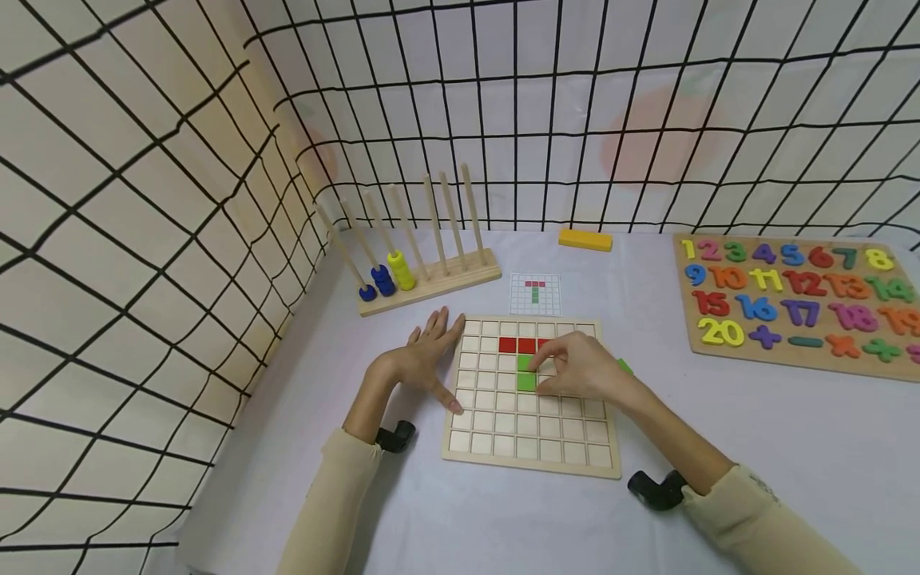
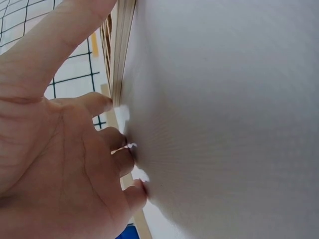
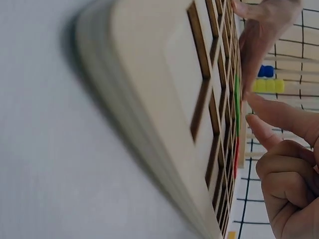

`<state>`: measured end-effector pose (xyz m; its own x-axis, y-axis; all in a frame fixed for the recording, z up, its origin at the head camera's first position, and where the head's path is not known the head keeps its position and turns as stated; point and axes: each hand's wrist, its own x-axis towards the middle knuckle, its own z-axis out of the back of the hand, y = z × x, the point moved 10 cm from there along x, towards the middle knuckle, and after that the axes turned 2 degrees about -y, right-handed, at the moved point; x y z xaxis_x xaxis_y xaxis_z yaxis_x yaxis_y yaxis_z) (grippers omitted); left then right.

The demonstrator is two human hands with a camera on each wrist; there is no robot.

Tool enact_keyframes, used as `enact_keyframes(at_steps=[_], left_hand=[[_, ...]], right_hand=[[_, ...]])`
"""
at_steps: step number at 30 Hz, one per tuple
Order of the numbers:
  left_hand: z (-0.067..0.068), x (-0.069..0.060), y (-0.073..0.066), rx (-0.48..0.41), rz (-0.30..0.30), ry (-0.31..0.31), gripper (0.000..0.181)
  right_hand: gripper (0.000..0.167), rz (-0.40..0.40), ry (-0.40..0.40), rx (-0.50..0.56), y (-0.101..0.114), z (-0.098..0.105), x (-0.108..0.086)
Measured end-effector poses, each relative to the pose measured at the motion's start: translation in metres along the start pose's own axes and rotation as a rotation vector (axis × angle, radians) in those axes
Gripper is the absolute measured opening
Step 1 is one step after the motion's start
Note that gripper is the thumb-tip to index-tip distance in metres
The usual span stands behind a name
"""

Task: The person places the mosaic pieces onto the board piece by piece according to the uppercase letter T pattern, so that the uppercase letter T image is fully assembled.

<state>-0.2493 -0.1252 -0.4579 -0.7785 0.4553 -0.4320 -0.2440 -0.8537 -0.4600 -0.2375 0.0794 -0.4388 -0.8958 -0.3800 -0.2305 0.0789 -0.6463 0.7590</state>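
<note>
A wooden grid board [image 1: 532, 467] lies on the white cloth. Red square tiles [image 1: 507, 345] form a short row in it, with two green square tiles [image 1: 527, 382] below in a column. My right hand [image 1: 580, 366] is over the board's right half, thumb and index fingertips beside the lower green tile. In the right wrist view a gap shows between those fingertips, with nothing held; the other fingers are curled. My left hand [image 1: 424, 361] is spread at the board's left edge, thumb and index fingertips against it. More green [image 1: 624, 366] shows partly behind my right wrist.
A card with a coloured T pattern [image 1: 535, 295] lies behind the board. Farther left stands a peg rack [image 1: 431, 281] with blue and yellow beads. A yellow block [image 1: 585, 239] is at the back, a number puzzle board [image 1: 798, 355] at the right. Black netting surrounds the back and left.
</note>
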Motion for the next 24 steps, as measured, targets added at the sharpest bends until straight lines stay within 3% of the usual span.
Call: enact_keyframes(at_steps=[8,16,24], left_hand=[[-0.001,0.001,0.000,0.007,0.000,-0.004,0.150],[-0.001,0.001,0.000,0.009,0.004,-0.001,0.149],[0.000,0.001,-0.001,0.017,0.004,0.003,0.150]], right_hand=[[0.034,0.011,-0.028,0.008,-0.017,0.033,-0.016],[0.036,-0.028,-0.054,-0.011,-0.048,0.064,-0.035],[0.043,-0.078,-0.059,-0.034,-0.076,0.078,-0.045]])
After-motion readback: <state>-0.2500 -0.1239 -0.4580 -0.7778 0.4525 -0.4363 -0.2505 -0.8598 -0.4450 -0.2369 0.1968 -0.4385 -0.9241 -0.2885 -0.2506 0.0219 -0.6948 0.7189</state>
